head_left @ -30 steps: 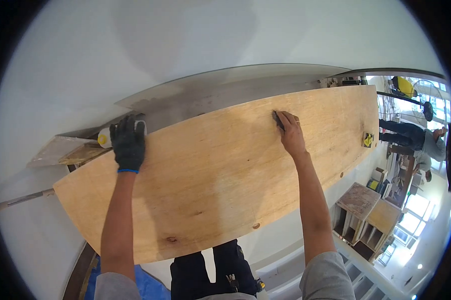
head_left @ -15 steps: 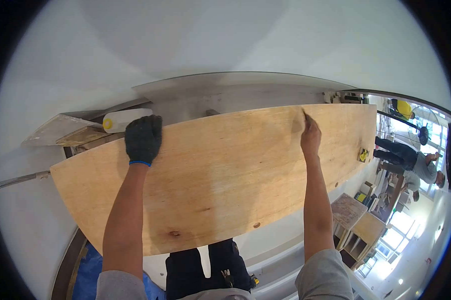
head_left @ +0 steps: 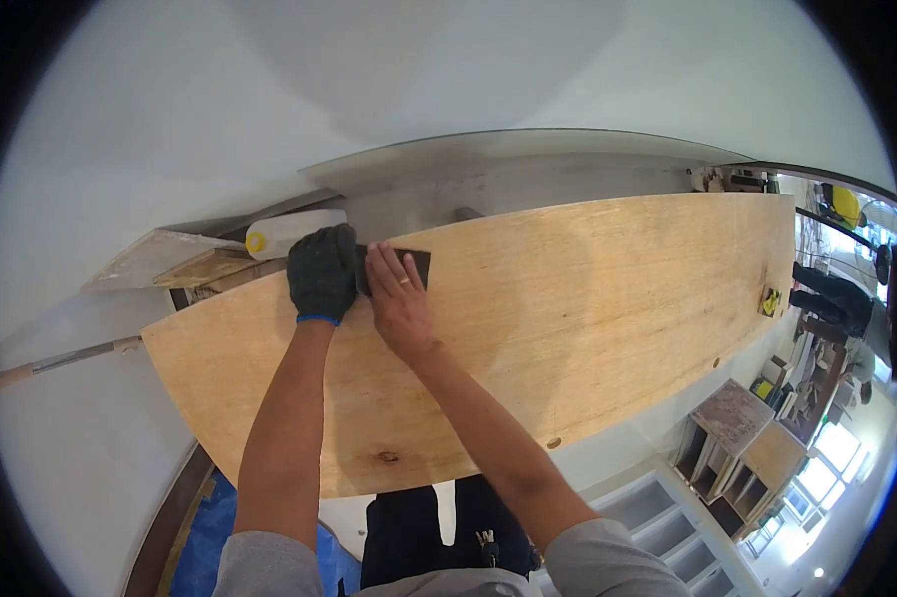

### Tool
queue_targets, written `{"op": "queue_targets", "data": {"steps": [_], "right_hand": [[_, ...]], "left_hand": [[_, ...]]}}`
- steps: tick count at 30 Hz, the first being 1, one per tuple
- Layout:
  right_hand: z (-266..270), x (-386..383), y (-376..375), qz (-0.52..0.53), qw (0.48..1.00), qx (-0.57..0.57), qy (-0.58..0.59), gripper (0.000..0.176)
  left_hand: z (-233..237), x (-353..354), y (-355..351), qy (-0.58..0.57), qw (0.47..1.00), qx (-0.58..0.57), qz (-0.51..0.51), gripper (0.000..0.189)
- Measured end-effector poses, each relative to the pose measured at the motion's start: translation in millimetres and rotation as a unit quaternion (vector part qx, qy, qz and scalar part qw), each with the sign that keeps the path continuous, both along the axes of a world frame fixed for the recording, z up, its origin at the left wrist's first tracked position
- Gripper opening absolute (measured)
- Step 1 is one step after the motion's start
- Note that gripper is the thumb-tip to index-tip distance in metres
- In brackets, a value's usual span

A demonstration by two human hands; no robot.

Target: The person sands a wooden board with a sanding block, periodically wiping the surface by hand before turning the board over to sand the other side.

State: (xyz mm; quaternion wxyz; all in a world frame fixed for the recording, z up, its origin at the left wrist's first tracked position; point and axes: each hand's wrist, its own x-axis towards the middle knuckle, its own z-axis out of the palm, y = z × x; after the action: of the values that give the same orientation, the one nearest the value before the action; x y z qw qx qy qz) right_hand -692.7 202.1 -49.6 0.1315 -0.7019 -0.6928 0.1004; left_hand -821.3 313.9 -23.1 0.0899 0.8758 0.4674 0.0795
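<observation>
A long wooden board (head_left: 568, 298) with a pale grain and a few knots lies in front of me. My left hand (head_left: 321, 274), in a dark glove with a blue cuff, is closed over the board's far edge near its left end. Beside it, my bare right hand (head_left: 401, 308) presses a black sheet of sandpaper (head_left: 421, 265) onto the wood, fingers laid over it. The sheet is partly covered by those fingers. Just behind the glove lies a whitish plastic bottle (head_left: 294, 231) with a yellow cap.
Scrap boards (head_left: 165, 261) lean behind the left end. A small yellow-and-black object (head_left: 770, 301) sits near the board's right end. Wooden cabinets (head_left: 737, 448) and a white shelf frame (head_left: 657, 517) stand at lower right. Another person (head_left: 836, 298) is at far right.
My right hand has swept left along the board with the sandpaper, from the right part to beside the glove. My left hand keeps its place on the edge; the view has shifted slightly.
</observation>
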Motion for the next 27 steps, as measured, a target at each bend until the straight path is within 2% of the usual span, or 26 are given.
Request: {"op": "queue_targets", "data": {"steps": [2, 3, 4, 5, 6, 7, 9, 11, 12, 13, 14, 15, 16, 17, 19, 20, 21, 22, 23, 24, 25, 26, 27], "right_hand": [[-7.5, 22.2, -6.9, 0.148, 0.984, 0.052, 0.079, 0.052], [-12.5, 64.6, -14.1, 0.171, 0.979, 0.029, 0.106, 0.053], [-16.3, 120.5, -25.5, 0.173, 0.984, -0.037, 0.031, 0.054], [3.4, 180.9, -36.8, 0.114, 0.984, -0.131, 0.032, 0.052], [5.8, 246.1, -54.6, 0.065, 0.996, -0.028, 0.058, 0.048], [17.0, 300.8, -72.7, -0.086, 0.993, -0.076, 0.004, 0.042], [49.7, 305.2, -84.2, -0.322, 0.944, -0.058, 0.034, 0.035], [2.8, 316.1, -107.4, -0.34, 0.926, 0.086, -0.14, 0.036], [3.8, 271.5, -83.9, -0.443, 0.897, -0.007, 0.006, 0.037], [-26.4, 218.2, -77.2, -0.299, 0.948, 0.106, -0.037, 0.04], [-51.1, 155.4, -71.8, -0.229, 0.953, 0.142, 0.138, 0.05], [-2.0, 74.3, -42.7, -0.209, 0.972, 0.092, 0.048, 0.054], [9.5, 32.9, -39.6, -0.145, 0.982, 0.037, 0.117, 0.056], [9.0, 14.1, -41.8, -0.053, 0.985, 0.001, 0.162, 0.053], [-0.7, 57.1, -67.6, 0.12, 0.992, 0.028, 0.027, 0.051], [-7.0, 97.9, -80.5, 0.212, 0.975, 0.043, -0.042, 0.05], [0.0, 157.9, -96.6, 0.179, 0.979, -0.09, 0.044, 0.05], [2.0, 218.8, -116.8, 0.116, 0.986, -0.113, -0.024, 0.053], [35.8, 265.2, -130.1, -0.016, 0.984, -0.136, 0.112, 0.058], [24.0, 316.3, -159.4, -0.146, 0.985, -0.089, 0.03, 0.054], [24.2, 345.1, -181.3, -0.236, 0.971, -0.038, -0.02, 0.042], [30.8, 342.6, -185.0, -0.272, 0.961, 0.03, -0.05, 0.034], [37.6, 308.4, -162.3, -0.394, 0.919, 0.006, 0.002, 0.034]], "left_hand": [[-0.1, -5.1, 0.1, -0.014, 1.0, 0.012, -0.004, 0.025], [1.0, -1.0, 0.4, -0.035, 0.999, 0.004, 0.01, 0.024], [0.7, 1.3, -0.8, -0.055, 0.998, -0.006, 0.029, 0.024], [-1.0, 0.7, -2.1, -0.057, 0.998, 0.004, 0.032, 0.024], [-2.9, 2.2, -1.4, -0.061, 0.997, 0.015, 0.036, 0.024], [-3.5, 0.6, -1.1, -0.066, 0.997, 0.026, 0.039, 0.023], [0.5, -0.7, -2.9, -0.034, 0.999, 0.0, 0.042, 0.025], [2.9, 5.2, 0.0, -0.025, 0.999, 0.0, 0.037, 0.027], [0.4, 3.4, 0.0, -0.028, 0.999, 0.01, 0.033, 0.028], [-2.0, 3.1, -0.8, -0.032, 0.999, 0.018, 0.025, 0.03], [-4.5, 3.4, 0.6, -0.03, 0.999, 0.011, 0.028, 0.03], [-7.0, 1.4, 0.6, -0.027, 0.999, 0.004, 0.029, 0.031], [-6.7, -1.7, -0.3, -0.02, 0.999, -0.005, 0.026, 0.032], [-2.5, -0.4, 0.1, -0.003, 1.0, -0.011, 0.019, 0.033], [-2.8, -2.8, -0.8, -0.002, 1.0, -0.024, 0.02, 0.033], [-4.8, -2.3, 0.3, -0.002, 0.999, -0.027, 0.027, 0.034], [-5.4, -4.0, 0.8, -0.009, 1.0, -0.024, 0.016, 0.033], [-6.9, -4.8, 2.0, 0.007, 1.0, -0.019, 0.012, 0.033], [-8.1, -3.9, 3.1, 0.023, 1.0, -0.014, 0.006, 0.032], [-6.9, -4.2, 2.0, 0.039, 0.999, -0.011, -0.003, 0.032], [-4.3, -3.8, 0.7, 0.041, 0.999, 0.01, -0.026, 0.03], [-4.2, -2.6, 3.0, 0.033, 0.999, 0.006, -0.019, 0.029], [-5.8, -2.7, 3.7, 0.026, 1.0, 0.0, -0.012, 0.029]]}}
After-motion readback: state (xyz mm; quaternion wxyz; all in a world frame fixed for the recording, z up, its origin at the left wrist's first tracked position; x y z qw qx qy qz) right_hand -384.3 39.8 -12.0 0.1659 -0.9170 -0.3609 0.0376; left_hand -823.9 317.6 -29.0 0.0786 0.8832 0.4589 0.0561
